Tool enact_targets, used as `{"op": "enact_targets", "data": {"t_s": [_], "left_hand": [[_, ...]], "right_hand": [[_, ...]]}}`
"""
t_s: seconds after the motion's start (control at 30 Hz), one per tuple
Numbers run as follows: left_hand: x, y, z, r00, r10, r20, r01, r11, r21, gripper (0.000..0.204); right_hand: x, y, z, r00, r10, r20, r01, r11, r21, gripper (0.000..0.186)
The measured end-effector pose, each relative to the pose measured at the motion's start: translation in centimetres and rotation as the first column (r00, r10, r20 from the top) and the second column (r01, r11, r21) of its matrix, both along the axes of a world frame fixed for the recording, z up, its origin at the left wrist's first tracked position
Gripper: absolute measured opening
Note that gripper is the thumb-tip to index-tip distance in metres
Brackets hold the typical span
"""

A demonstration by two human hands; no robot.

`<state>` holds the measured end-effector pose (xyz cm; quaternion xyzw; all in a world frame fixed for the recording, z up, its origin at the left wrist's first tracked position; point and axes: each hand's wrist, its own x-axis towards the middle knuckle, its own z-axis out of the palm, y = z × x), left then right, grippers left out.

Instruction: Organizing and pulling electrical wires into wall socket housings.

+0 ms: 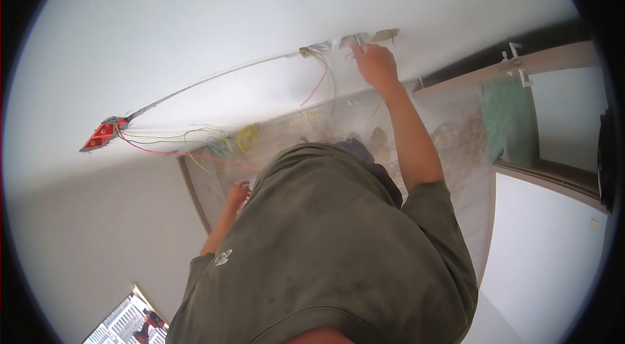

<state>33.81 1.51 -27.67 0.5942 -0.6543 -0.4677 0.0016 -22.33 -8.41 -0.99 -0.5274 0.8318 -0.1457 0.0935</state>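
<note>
- Nearest, the olive shirt [325, 233] of the person fills the middle of the scene, with a small pale mark on its left side.
- The left hand [239, 195] hangs low beside the shirt, its fingers loosely curled; whether they hold anything cannot be told.
- The right hand [377, 65] is raised to the white wall [260, 12], its fingers mostly bent in and the foremost part reaching to the middle recess [344, 42] – blur hides how tightly they close and whether they grip anything.
- That recess sits between a left recess [320, 46], from which thin wires [317, 55] trail down, and a brownish right recess [385, 35].
- A narrow groove [215, 76] runs along the wall from the left recess to a red box [99, 138] set in a rough cut-out at far left.
- Red, yellow and green wires [156, 151] spill from the box toward the shirt; a yellow coil [247, 137] lies near them.
- Below, the floor [456, 139] is dusty and strewn with rubble.
- Far right, a green cloth [506, 123] hangs below a brown beam [475, 74] – white fittings [515, 51] stand along it.
</note>
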Motion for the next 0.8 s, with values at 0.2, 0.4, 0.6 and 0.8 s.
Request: {"op": "enact_targets", "data": {"t_s": [0.2,0.4,0.6,0.8], "left_hand": [[-5.8,0.1,8.6,0.933,0.359,0.020,-0.352,0.904,0.243,0.032],[-13.5,1.1,11.3,0.948,0.319,0.000,-0.309,0.920,0.242,0.031],[-18.8,3.6,13.4,0.925,0.378,-0.039,-0.357,0.898,0.257,0.032],[-20.4,7.9,14.9,0.896,0.442,0.052,-0.440,0.862,0.251,0.032]], "right_hand": [[-1.4,6.4,-3.8,0.828,0.554,-0.083,-0.560,0.811,-0.169,0.019],[-3.7,6.9,-2.0,0.773,0.573,0.273,-0.401,0.774,-0.490,0.016],[-4.8,6.8,-2.3,-0.035,0.056,0.998,0.216,0.975,-0.047,0.033],[-6.2,6.3,-5.2,-0.532,-0.079,0.843,0.075,0.987,0.140,0.036]]}}
